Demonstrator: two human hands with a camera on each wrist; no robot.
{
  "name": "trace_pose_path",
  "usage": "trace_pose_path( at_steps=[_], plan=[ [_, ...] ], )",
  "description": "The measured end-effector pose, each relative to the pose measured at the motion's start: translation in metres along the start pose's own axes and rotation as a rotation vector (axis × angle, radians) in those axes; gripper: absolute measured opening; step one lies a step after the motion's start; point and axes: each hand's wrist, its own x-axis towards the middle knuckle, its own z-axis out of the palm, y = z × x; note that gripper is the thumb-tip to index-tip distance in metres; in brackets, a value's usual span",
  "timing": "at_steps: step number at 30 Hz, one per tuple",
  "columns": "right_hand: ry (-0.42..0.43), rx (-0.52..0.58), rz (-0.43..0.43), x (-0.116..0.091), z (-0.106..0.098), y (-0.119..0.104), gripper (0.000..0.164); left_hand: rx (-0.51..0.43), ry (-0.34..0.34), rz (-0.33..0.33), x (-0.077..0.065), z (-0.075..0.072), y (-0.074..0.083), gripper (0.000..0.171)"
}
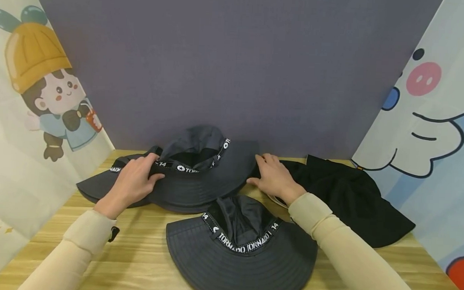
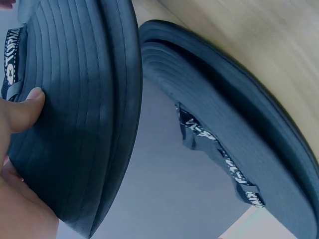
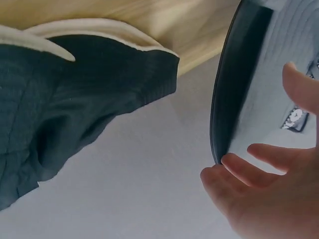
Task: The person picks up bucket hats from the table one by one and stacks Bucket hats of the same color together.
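A dark grey bucket hat (image 1: 215, 178) with a white-lettered black band lies upturned near the back of the table, its crown opening in view. My left hand (image 1: 135, 180) grips its brim at the left; in the left wrist view the thumb (image 2: 32, 107) lies on the brim's stitched face and the fingers are partly hidden. At the brim's right edge, my right hand (image 1: 275, 176) touches with relaxed, spread fingers. In the right wrist view, fingertips (image 3: 212, 172) meet that edge, the thumb apart from them.
Another grey bucket hat (image 1: 100, 185) lies partly behind the left hand. In front sits a similar hat (image 1: 243, 269) with a TORNADO band. Black hats (image 1: 353, 200) with a pale edge lie at the right. A grey panel (image 1: 234, 68) stands behind the wooden table (image 1: 136, 252).
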Motion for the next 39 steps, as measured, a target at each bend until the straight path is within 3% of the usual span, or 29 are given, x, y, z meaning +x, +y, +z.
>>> trace_pose_path(
  at_steps=[10,21,27,39],
  plan=[
    [0.091,-0.174,-0.054,0.004,-0.011,-0.001,0.087,0.004,0.065,0.061,0.006,-0.002,0.009,0.044],
    [0.119,-0.109,-0.045,0.01,-0.025,0.0,0.092,0.017,0.122,0.148,0.01,-0.007,0.015,0.042],
    [0.143,-0.098,-0.11,0.011,-0.023,0.002,0.092,0.025,0.142,0.162,0.01,-0.008,0.017,0.042],
    [0.257,-0.132,-0.128,0.005,-0.031,0.005,0.075,0.032,0.169,0.201,0.016,-0.012,0.025,0.039]
  ],
)
